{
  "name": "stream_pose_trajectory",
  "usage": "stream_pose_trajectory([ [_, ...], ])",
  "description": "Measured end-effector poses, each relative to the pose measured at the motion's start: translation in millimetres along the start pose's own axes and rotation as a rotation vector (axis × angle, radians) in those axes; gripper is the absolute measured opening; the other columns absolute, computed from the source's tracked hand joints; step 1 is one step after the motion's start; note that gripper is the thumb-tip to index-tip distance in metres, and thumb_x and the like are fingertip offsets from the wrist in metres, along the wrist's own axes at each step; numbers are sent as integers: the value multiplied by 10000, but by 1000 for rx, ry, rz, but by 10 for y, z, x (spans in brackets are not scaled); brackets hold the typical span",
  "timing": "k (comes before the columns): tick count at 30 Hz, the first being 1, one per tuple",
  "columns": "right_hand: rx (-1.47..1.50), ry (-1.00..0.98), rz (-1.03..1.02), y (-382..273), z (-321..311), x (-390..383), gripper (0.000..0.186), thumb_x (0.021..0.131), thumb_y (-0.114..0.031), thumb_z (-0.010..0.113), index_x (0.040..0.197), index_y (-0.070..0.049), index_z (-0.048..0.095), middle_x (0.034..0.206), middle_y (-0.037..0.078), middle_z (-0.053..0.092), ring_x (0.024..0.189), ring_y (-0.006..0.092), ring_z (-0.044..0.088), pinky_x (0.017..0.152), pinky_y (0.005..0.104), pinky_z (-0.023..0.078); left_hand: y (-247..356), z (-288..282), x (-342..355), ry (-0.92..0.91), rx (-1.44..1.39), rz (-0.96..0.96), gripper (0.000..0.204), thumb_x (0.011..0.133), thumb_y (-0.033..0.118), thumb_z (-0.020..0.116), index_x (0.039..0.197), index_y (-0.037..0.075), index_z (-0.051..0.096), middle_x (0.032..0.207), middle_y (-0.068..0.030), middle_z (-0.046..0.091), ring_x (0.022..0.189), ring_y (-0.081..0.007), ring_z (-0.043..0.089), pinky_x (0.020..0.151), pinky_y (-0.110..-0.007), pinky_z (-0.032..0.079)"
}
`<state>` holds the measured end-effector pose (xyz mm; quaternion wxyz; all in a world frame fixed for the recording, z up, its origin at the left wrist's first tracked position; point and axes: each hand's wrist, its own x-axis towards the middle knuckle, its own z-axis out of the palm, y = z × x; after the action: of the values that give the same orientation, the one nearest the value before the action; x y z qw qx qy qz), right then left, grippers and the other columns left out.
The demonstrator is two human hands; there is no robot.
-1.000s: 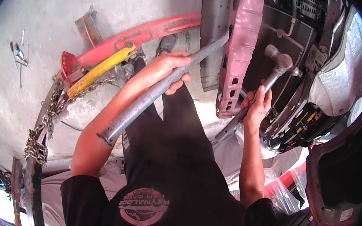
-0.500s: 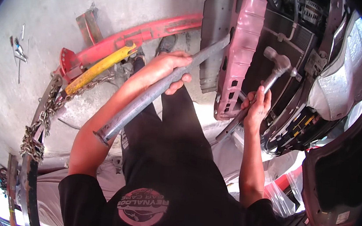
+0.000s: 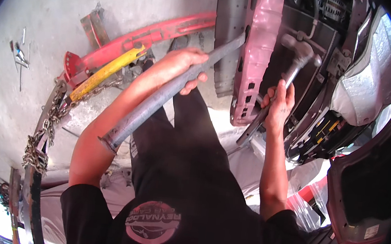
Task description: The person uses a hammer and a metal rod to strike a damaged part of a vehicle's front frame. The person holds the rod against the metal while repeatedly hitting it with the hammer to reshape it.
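Observation:
My left hand (image 3: 187,68) is closed around a long grey metal bar (image 3: 152,103), which lies slantwise along my forearm. The bar's flattened far end meets the left edge of a dull pink car bumper beam (image 3: 262,33); whether it presses on the metal I cannot tell. At its near end the bar flares into a rim. To the right of the beam, my right hand (image 3: 279,107) grips a ball-peen hammer (image 3: 301,54) by its handle. The hammer's head is raised in front of the car's radiator (image 3: 289,24), apart from the bar.
A red steel beam (image 3: 167,27) crosses the floor at left, with a yellow bar (image 3: 108,72) and a chain (image 3: 47,125) beside it. Small tools (image 3: 20,53) lie farther left. A silver headlight housing (image 3: 360,94) and a dark panel (image 3: 363,201) stand at right.
The hammer's head has shifted slightly up and away from me, with my right hand. The bar stays in my left hand, moved only a little with the whole view.

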<state>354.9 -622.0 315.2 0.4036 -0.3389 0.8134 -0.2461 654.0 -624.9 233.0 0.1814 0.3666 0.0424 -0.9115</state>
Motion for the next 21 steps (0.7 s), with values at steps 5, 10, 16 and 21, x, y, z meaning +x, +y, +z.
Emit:
stream_pose_trajectory([
  [5, 7, 7, -98, 253, 292, -91, 270, 1065, -306, 580, 1208, -86, 520, 646, -16, 466, 468, 99, 466, 401, 265, 384, -9, -20, 1, 8, 5, -32, 209, 1054, 275, 512, 1196, 122, 503, 780, -54, 583, 433, -88, 469, 342, -262, 354],
  [10, -31, -166, 142, 297, 313, -35, 173, 1055, -271, 597, 1051, -116, 521, 640, -26, 469, 446, 89, 446, 383, 262, 367, -204, -176, 25, -17, 20, 32, 252, 1051, 310, 541, 1165, 86, 516, 781, -84, 602, 402, -125, 492, 329, -290, 387],
  [16, -173, -251, 132, 416, 307, -67, 184, 1058, -281, 595, 1070, -103, 547, 644, -29, 486, 455, 83, 456, 389, 255, 375, -444, -100, 161, -42, -100, 39, 267, 1051, 296, 551, 1193, 77, 496, 824, -106, 597, 397, -134, 501, 333, -292, 378],
  [21, -97, -218, 178, 352, 77, -101, 202, 1052, -311, 585, 1079, -113, 554, 632, -23, 467, 450, 88, 446, 388, 261, 363, -612, -175, 10, -39, 241, 186, 291, 1071, 260, 538, 1315, 112, 485, 797, -68, 552, 440, -107, 519, 361, -291, 393],
])
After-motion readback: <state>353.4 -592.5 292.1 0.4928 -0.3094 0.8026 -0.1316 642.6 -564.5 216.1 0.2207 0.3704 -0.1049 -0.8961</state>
